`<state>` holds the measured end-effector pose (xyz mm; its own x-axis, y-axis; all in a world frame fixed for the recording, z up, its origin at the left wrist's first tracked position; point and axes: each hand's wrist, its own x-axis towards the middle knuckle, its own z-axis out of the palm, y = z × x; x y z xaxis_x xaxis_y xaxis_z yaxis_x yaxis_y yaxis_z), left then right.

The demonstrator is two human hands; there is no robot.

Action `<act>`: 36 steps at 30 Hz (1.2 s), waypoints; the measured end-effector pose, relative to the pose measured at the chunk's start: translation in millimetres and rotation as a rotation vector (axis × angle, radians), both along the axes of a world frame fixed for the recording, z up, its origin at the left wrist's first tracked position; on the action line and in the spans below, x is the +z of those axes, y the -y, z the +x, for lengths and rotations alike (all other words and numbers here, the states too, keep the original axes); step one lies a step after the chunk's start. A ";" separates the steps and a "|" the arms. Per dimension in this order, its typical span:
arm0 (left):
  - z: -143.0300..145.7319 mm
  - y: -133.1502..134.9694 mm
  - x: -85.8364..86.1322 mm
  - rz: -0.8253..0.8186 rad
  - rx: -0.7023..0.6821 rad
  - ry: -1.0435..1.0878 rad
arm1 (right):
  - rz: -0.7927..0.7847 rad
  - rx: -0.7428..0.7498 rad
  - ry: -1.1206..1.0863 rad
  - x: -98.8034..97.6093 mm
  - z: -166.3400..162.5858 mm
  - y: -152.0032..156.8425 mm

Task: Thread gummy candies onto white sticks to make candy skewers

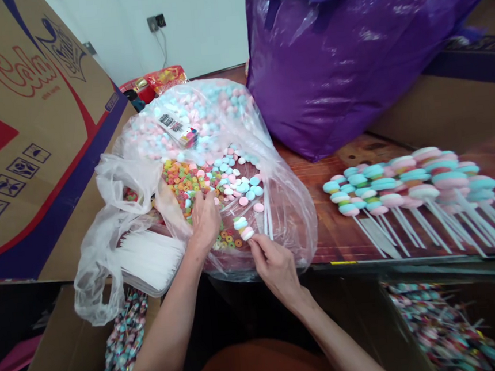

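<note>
My right hand (276, 264) pinches a candy skewer (243, 228) at its lower end, threaded with a short stack of white, blue and pink candies and a yellow-green ring between them. My left hand (206, 218) reaches into the pile of small coloured candy rings (193, 181), its fingers curled and their tips partly hidden. Loose pink, white and blue candies (248, 188) lie just right of the rings on clear plastic. More of these fill the big clear bag (219, 110) behind, with a small stack of printed cards (177, 129) on top.
White sticks (150, 257) fill a tub at the left beside a crumpled plastic bag (94, 268). Finished candy skewers (403, 183) lie in a row on the table at the right. A large carton (47, 128) and a purple bag (328, 69) flank the work area. Boxes below hold more skewers (450, 323).
</note>
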<state>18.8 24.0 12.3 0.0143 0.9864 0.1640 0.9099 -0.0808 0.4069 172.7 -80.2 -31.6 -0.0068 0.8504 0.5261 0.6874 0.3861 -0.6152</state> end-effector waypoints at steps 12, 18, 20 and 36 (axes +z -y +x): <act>-2.1 33.6 -14.1 0.073 -0.168 0.297 | 0.060 -0.033 -0.053 1.5 -0.3 0.0; -5.1 40.3 -16.2 0.026 -0.313 0.244 | 0.055 -0.021 -0.041 1.5 0.2 0.0; -9.2 38.5 -13.4 -0.004 -0.345 0.237 | 0.060 -0.024 -0.040 1.1 0.3 0.0; -6.2 35.0 -21.7 -0.085 -0.047 0.848 | -0.111 0.070 -0.205 9.6 4.8 1.3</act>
